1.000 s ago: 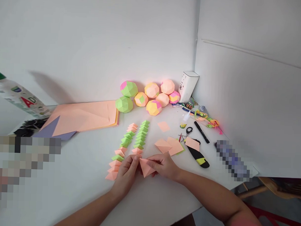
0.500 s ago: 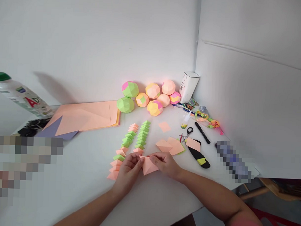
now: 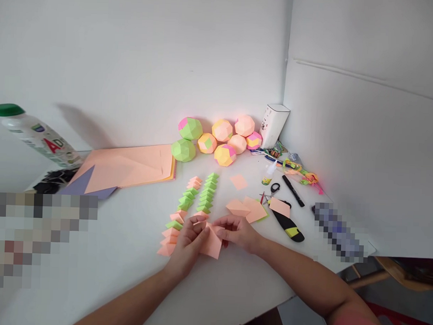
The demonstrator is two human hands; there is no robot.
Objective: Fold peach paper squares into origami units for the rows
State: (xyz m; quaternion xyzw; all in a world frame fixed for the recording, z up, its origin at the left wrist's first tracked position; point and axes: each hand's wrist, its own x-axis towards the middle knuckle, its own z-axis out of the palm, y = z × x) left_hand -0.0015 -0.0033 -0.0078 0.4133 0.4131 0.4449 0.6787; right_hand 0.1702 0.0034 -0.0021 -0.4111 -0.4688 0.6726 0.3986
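Note:
A small sheet of peach paper [image 3: 212, 248] is held between both hands, above the front part of the table. My left hand [image 3: 188, 244] pinches its left side, thumb on top. At the right upper edge, my right hand [image 3: 239, 234] grips it with thumb and fingers; some fingertips are hidden behind the sheet. Left of and beyond the hands run two rows of folded paper pieces, green [image 3: 207, 193] and peach [image 3: 169, 240]. Loose peach squares [image 3: 253, 209] lie just past my right hand, and a single square [image 3: 239, 182] lies farther back.
Faceted paper balls [image 3: 190, 128] stand against the wall beside a white container [image 3: 274, 124]. At right lie scissors [image 3: 275, 188], a black pen [image 3: 292, 190], a glue bottle [image 3: 269, 174] and a black-and-yellow cutter [image 3: 288, 226]. Large peach sheets [image 3: 131, 164] and a bottle [image 3: 40, 137] are at left.
The peach paper has turned between my hands, and its lower corner now points down to the right. My fingers have shifted slightly on it. The view has swung slightly left.

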